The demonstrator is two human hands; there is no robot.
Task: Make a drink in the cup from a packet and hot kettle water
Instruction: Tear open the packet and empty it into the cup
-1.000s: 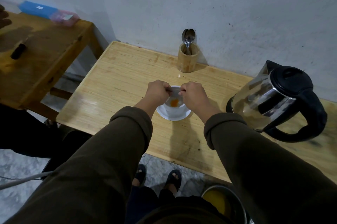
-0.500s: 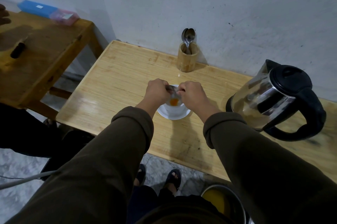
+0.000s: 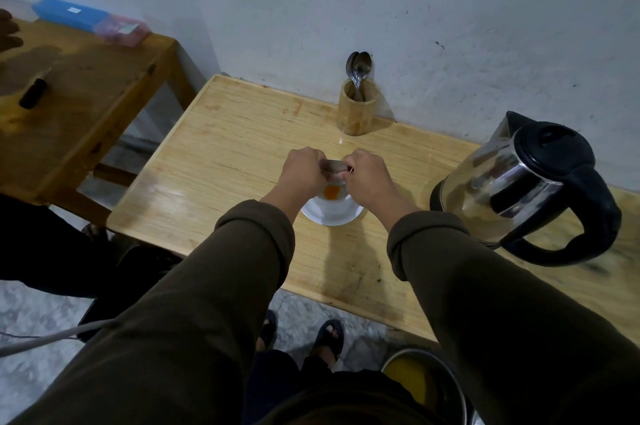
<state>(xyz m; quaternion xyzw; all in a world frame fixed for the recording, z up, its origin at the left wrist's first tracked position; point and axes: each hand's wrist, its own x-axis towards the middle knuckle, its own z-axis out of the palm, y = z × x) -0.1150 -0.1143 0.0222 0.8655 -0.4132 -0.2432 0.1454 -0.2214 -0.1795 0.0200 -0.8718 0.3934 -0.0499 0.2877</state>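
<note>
Wooden tabletop is spread under the scene, with a metal pot seen nearest of all, down on the floor by the feet. Just above the near table edge, a white cup is stood between both wrists, and a small mound of orange powder is already seen in its bottom. Over the cup, the packet is pinched from both sides: one end is gripped by the left hand, the other by the right hand, fingers curled tight around it. Compared with a second ago, the packet has been squeezed narrower and the hands drawn closer together, while the powder heap is much as it was. By that reading, the sachet is judged nearly emptied, and the pour of water is not yet begun. Off to the right, the steel kettle is stood untouched, lid down, handle turned toward the body. Farther back, by the wall, spoons are kept in a wooden holder, ready for stirring
</note>
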